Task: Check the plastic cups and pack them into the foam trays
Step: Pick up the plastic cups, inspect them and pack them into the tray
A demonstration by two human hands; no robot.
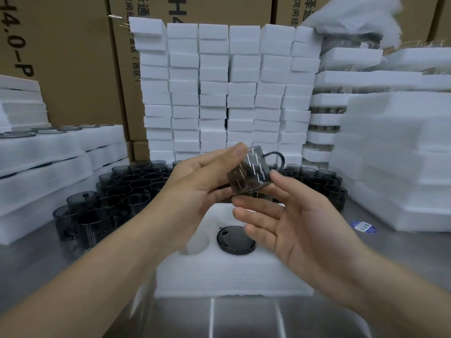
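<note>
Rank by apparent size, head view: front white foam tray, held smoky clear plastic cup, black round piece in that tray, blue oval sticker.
1. white foam tray
2-3. smoky clear plastic cup, black round piece: close; cup nearer camera, so unranked
4. blue oval sticker

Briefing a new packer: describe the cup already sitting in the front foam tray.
Find the white foam tray nearest on the metal table, front centre. The packed cup sits sunk in it beside an empty hole; unlike the loose cups behind, only its dark round end shows.
</note>
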